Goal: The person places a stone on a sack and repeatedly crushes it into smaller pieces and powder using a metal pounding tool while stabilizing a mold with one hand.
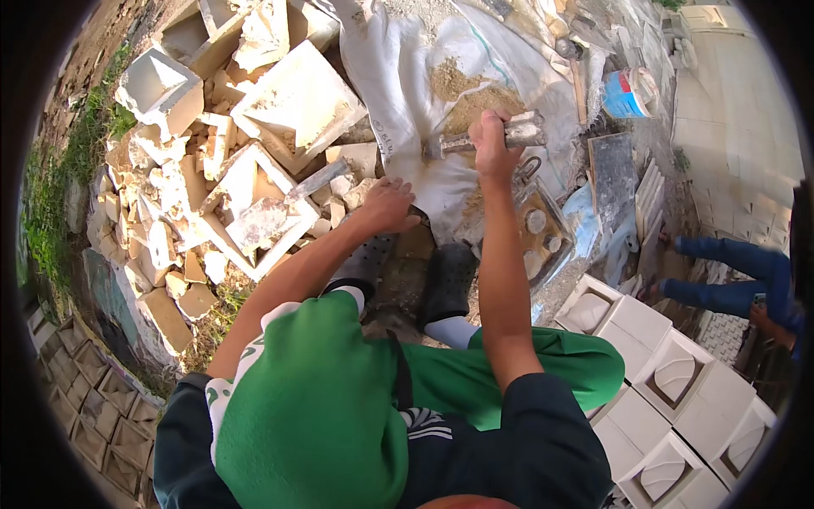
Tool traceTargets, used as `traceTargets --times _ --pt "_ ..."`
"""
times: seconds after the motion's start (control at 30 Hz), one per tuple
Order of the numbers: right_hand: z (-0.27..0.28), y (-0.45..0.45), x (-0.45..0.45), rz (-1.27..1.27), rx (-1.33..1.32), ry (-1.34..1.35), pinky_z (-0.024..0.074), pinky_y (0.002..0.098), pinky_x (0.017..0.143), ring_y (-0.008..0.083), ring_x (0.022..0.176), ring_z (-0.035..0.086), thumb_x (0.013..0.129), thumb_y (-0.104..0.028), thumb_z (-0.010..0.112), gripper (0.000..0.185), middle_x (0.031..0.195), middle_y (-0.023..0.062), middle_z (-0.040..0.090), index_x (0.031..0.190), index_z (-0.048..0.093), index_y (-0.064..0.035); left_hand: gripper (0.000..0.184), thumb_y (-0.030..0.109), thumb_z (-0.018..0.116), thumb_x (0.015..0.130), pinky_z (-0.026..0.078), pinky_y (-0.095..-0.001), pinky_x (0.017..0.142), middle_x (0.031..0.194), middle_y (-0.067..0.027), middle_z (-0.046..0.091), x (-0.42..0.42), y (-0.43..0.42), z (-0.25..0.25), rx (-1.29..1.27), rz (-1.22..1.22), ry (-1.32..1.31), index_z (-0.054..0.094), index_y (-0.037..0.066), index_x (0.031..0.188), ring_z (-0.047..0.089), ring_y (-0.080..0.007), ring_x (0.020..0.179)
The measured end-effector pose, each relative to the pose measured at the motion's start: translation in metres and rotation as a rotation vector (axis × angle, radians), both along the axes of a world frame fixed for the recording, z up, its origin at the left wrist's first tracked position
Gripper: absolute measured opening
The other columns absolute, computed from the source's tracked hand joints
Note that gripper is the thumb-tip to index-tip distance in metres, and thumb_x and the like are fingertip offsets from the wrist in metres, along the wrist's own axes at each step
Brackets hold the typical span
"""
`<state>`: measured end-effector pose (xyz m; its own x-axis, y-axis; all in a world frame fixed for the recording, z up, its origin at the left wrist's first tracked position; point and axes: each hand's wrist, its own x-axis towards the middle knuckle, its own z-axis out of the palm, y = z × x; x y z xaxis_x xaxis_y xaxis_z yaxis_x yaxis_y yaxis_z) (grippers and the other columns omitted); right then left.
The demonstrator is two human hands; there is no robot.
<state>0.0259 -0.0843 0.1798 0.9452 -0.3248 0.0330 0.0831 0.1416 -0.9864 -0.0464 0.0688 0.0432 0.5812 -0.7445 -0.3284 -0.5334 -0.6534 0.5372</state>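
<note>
Right hand (pixel 494 151): closed firmly around the middle of a grey metal tool (pixel 527 130); the tool is held crosswise over the sheet, with its thick, crusted end shown to the right of the fist and a narrower end to the left.
Left hand (pixel 388 206): held low with the back of it turned up, near the rubble; whether anything is gripped cannot be told, since the palm is hidden. A dark edge (pixel 420 217) is seen just beside the fingertips.
Dark shoes (pixel 448 284): planted on the ground close to the two hands, below bent knees covered by green trousers (pixel 322 382).
White sheet (pixel 373 51): spread in folds beyond the hands, with brown sand (pixel 475 106) lying on it.
Shallow frame (pixel 555 210): set right of the right forearm; round pale lumps (pixel 535 222) are contained in it.
Rubble (pixel 193 267): piled to the left in broken, pale pieces, with a whitish bar (pixel 318 181) laid across it.
Dark board (pixel 612 174): placed farther right, near a blue, red and white bucket (pixel 626 95).
Pale blocks (pixel 627 335): arranged in rows at lower right, some marked by recessed shapes.
Another person (pixel 729 271): partly seen at the right edge, in blue jeans.
</note>
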Motion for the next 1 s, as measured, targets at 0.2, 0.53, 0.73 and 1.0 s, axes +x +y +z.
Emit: traceTargets --times 0.2,0.53,0.73,1.0 --pt "0.000 -0.009 -0.007 -0.003 0.023 -0.073 0.0274 0.0264 0.045 0.0082 0.046 0.032 0.083 -0.002 0.053 0.023 0.055 -0.0027 0.036 0.067 0.039 -0.0092 0.057 0.047 0.054 0.084 0.027 -0.0435 0.107 0.132 -0.0163 0.050 0.001 -0.001 -0.004 -0.020 -0.001 -0.022 0.057 0.003 0.120 0.042 -0.0313 0.127" --pt "0.082 -0.061 -0.105 -0.412 0.280 -0.345 0.0205 0.0280 0.039 0.0105 0.036 0.017 0.081 -0.014 0.042 0.031 0.042 -0.0019 0.023 0.054 0.027 -0.0160 0.041 0.031 0.048 0.095 0.048 -0.0341 0.082 0.102 -0.0168 0.062 0.025 -0.042 -0.004 -0.617 0.879 0.598 0.055 -0.006 0.113 0.060 -0.0277 0.094" --pt "0.095 -0.075 -0.147 -0.669 0.228 -0.340 0.0184 0.0284 0.038 0.0110 0.036 0.017 0.080 -0.019 0.042 0.031 0.043 -0.0022 0.024 0.054 0.026 -0.0162 0.046 0.039 0.044 0.099 0.043 -0.0244 0.048 0.062 -0.0056 0.058 0.012 -0.093 -0.011 -0.819 0.914 0.940 0.062 0.001 0.081 0.053 -0.0101 0.052" --pt "0.064 -0.090 -0.182 -0.929 0.284 -0.237 0.0183 0.0281 0.039 0.0110 0.036 0.019 0.081 -0.020 0.042 0.033 0.044 -0.0027 0.023 0.054 0.023 -0.0165 0.050 0.040 0.044 0.097 0.045 -0.0376 0.048 0.056 -0.0115 0.055 0.009 -0.104 -0.056 -0.359 0.666 0.685 0.063 -0.002 0.077 0.054 -0.0216 0.046"
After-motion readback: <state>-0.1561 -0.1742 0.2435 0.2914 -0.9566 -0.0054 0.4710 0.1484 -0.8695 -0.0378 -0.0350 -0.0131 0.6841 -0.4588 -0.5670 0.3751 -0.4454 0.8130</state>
